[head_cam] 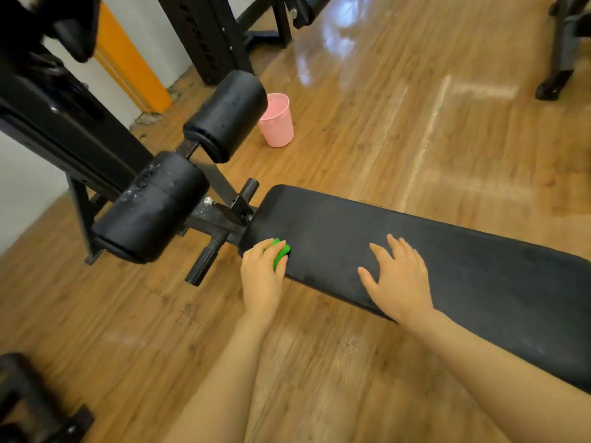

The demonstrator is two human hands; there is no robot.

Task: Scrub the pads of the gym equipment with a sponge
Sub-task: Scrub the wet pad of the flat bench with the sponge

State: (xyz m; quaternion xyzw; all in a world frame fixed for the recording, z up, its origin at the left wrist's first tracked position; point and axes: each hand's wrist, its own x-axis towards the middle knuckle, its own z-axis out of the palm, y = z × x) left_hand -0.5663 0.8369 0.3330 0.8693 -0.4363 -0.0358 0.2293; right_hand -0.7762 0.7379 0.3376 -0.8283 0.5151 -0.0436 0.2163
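The left hand (260,276) grips the soft, compressible green sponge (280,251) from above against the firm bench pad (463,266); the right hand (398,278) rests flat, fingers spread.

green sponge (279,252), black bench pad (431,251), pink cup (277,121)

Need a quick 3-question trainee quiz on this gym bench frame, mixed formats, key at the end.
1. True or false: the left hand grips the green sponge at the near corner of the bench pad.
2. How does the right hand lie?
A. Curled round a roller
B. Flat on the bench pad, fingers spread
C. Lifted off the bench
3. Fill in: the pink cup stands on the ____ beside the far roller pad.

Key: 1 true; 2 B; 3 floor.
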